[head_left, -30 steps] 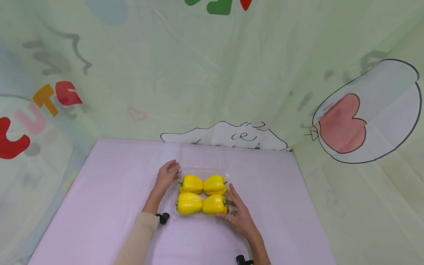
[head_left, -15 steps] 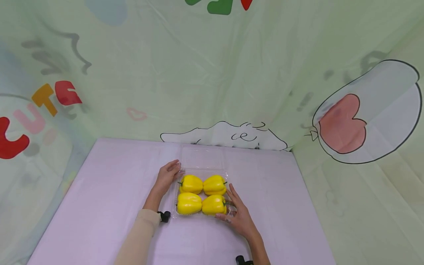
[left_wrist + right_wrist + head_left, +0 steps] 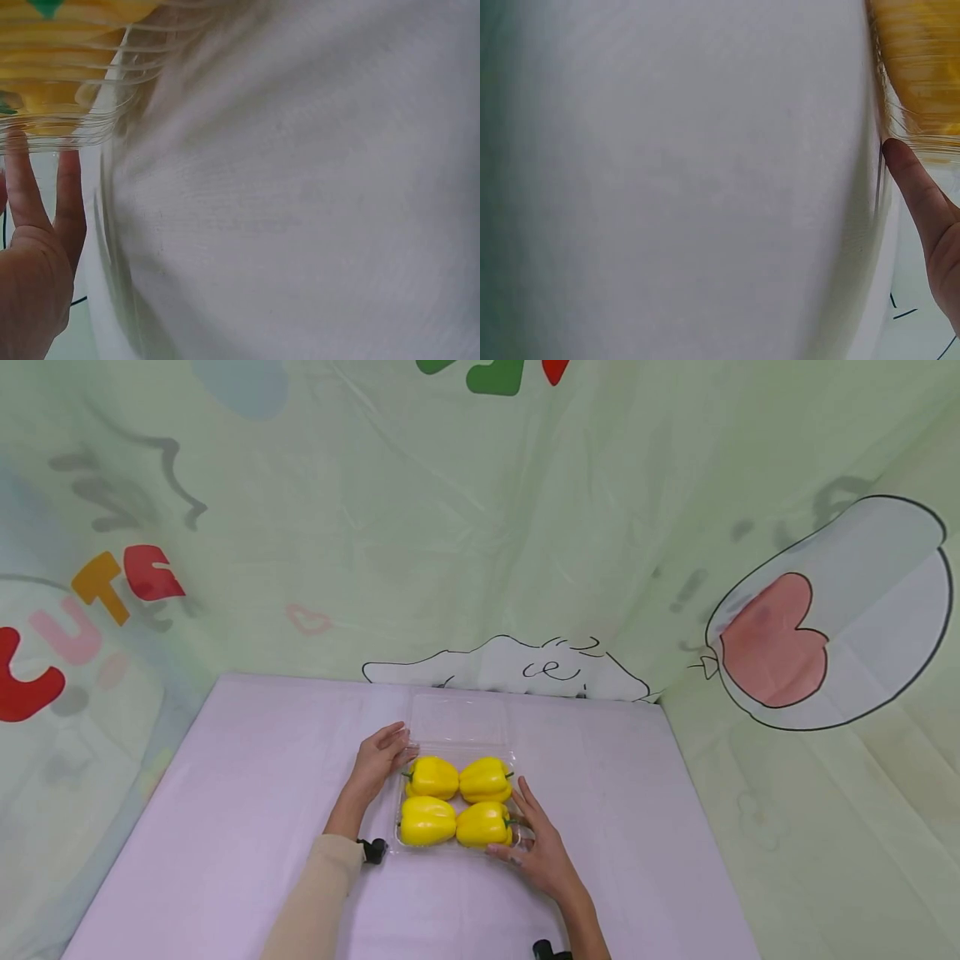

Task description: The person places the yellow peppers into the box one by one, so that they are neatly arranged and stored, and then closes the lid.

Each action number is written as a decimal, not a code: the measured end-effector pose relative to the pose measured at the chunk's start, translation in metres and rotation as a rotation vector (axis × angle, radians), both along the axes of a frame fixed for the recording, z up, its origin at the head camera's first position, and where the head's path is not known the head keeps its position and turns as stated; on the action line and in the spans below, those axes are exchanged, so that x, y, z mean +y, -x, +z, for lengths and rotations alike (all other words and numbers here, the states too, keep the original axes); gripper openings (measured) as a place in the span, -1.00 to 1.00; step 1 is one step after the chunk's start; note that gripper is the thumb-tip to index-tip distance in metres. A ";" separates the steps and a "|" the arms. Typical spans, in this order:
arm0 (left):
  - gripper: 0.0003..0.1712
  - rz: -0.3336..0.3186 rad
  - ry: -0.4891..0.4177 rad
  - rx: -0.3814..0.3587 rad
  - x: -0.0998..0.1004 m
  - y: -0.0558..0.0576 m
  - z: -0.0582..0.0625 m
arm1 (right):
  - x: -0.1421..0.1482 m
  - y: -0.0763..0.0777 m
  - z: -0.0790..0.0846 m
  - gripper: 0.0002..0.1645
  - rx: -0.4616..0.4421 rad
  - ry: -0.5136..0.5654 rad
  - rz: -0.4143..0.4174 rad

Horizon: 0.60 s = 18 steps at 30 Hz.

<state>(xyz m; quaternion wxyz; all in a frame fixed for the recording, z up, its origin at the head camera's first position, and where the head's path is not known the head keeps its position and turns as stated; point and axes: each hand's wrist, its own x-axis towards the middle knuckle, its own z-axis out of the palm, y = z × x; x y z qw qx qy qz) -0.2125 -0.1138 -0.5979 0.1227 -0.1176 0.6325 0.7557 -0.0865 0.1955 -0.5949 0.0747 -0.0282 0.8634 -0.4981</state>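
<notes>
Several yellow bell peppers (image 3: 432, 777) lie in two rows in a clear plastic clamshell box (image 3: 56, 127) on the table. The transparent lid (image 3: 459, 718) lies folded back flat on the far side. At the box's back left corner, near the hinge, is my left hand (image 3: 377, 760); in the left wrist view its fingers reach straight to the ribbed wall. My right hand (image 3: 542, 843) spreads along the right side, thumb at the front corner. A straight finger (image 3: 915, 184) touches the box edge in the right wrist view. Neither hand is curled round anything.
A pale lilac cloth (image 3: 630, 810) covers the table under the box. Light green printed curtains (image 3: 450, 527) enclose the back and both sides, their lower edge meeting the table right behind the lid.
My left hand has shifted very slightly right, its fingertips a little further over the hinge corner. The right hand, peppers, box and lid stay as they were.
</notes>
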 end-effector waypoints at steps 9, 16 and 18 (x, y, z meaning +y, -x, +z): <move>-0.41 0.006 0.108 0.022 0.002 -0.001 0.002 | 0.000 -0.002 0.001 0.23 -0.010 -0.004 0.003; -0.41 0.010 0.105 0.067 0.001 0.000 0.003 | -0.001 -0.002 0.001 0.23 -0.015 0.018 0.007; -0.41 0.009 0.102 0.072 0.000 0.000 0.004 | -0.001 -0.002 0.002 0.23 -0.013 0.014 0.008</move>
